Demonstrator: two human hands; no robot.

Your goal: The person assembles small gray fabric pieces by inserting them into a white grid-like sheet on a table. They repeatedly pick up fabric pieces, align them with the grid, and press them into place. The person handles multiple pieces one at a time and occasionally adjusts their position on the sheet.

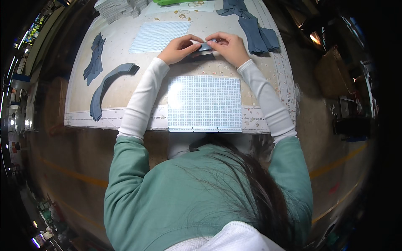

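Observation:
Both my hands meet over the far middle of the table, fingers pinching a small blue-grey fabric piece point(206, 47). My left hand point(181, 48) grips its left side, and my right hand point(229, 47) has its right side between thumb and fingers. Just beneath them lies a dark strip point(204, 57), partly hidden by the hands. Closer to me, a sheet of small blue-printed labels point(205, 102) lies flat at the table's near edge. A similar label sheet point(159, 37) rests beyond my left hand.
On the left are a curved stack of blue-grey fabric pieces point(106, 85) and a fanned bundle point(95, 58). More fabric pieces point(256, 35) lie at the far right. Grey stacks point(119, 9), a green tray point(176, 1) and rubber bands point(183, 16) sit at the table's point(261, 115) back.

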